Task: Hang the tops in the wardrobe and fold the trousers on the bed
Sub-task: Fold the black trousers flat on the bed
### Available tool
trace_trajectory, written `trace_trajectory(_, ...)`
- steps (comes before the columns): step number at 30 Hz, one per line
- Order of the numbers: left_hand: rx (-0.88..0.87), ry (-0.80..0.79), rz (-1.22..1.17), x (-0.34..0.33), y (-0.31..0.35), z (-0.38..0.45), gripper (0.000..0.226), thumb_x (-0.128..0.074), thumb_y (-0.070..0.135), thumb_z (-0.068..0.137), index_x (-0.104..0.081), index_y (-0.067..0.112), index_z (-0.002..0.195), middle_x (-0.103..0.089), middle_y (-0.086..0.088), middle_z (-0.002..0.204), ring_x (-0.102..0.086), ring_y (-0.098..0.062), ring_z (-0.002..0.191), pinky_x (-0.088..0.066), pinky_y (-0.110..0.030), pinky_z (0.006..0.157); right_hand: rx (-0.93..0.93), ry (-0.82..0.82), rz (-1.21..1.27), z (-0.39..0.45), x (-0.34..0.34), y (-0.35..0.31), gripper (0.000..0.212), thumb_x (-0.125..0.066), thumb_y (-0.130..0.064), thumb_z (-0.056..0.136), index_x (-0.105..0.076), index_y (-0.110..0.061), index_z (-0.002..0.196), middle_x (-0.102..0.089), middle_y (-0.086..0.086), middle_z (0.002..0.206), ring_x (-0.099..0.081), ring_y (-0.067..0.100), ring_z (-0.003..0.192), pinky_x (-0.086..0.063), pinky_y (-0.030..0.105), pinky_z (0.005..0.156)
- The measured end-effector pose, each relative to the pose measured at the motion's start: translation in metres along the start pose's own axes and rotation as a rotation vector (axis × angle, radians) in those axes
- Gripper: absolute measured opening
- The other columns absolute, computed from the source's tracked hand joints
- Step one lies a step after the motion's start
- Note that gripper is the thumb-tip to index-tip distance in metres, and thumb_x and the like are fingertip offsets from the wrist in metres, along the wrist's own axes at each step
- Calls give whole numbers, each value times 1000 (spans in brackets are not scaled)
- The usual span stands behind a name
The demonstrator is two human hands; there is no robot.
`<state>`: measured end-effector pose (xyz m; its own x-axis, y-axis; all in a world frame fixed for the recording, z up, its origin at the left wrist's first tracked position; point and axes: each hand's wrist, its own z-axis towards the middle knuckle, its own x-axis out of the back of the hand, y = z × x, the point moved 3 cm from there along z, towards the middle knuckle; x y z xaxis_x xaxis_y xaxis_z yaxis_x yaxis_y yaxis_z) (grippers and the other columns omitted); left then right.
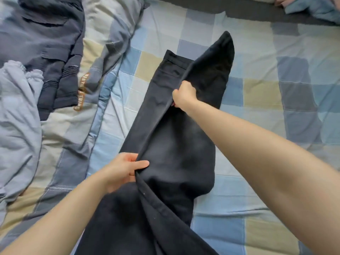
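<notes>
A pair of dark navy trousers [171, 144] lies lengthways on the checked bed sheet [257, 92], waistband at the far end, legs running towards me. My right hand [184, 96] grips the upper fabric edge near the hip, lifting one layer so it stands up in a peak. My left hand [125, 168] pinches the same edge lower down, thumb on top. The lower legs run out of the bottom of the view.
On the left lies a rumpled checked duvet [103, 30] with a dark navy garment [53, 57] and a pale blue garment [16, 115] on it. A dark strip [248, 13] runs along the far edge of the bed.
</notes>
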<state>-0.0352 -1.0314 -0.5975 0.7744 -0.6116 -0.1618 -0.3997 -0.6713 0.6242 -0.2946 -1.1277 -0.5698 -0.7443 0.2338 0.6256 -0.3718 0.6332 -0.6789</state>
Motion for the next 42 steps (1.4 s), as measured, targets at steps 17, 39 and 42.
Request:
trace_trajectory(17, -270, 475, 114, 42, -22, 52, 12, -68, 16, 90, -70, 5, 86, -74, -14, 82, -63, -19, 75, -53, -36, 78, 479, -217, -1146, 46, -66, -4, 50, -45, 8, 83, -37, -15, 126, -44, 6, 79, -43, 22, 60, -32, 31, 46)
trace_trajectory(39, -168, 512, -5, 90, -40, 70, 35, -66, 29, 91, -70, -4, 83, -73, -17, 82, -61, -18, 74, -48, -35, 74, 74, 458, -529, 91, 10, 39, 48, -50, -31, 96, -36, -6, 134, -47, 17, 133, -43, 38, 122, -40, 48, 94)
trace_trajectory(42, -177, 505, 66, 82, -12, 84, 32, -65, 31, 92, -70, 2, 77, -72, -4, 71, -62, -13, 64, -48, -22, 59, -293, 449, -107, 96, 47, 102, 38, -36, -28, 102, -44, 1, 124, -48, 24, 131, -53, 36, 107, -42, 44, 93)
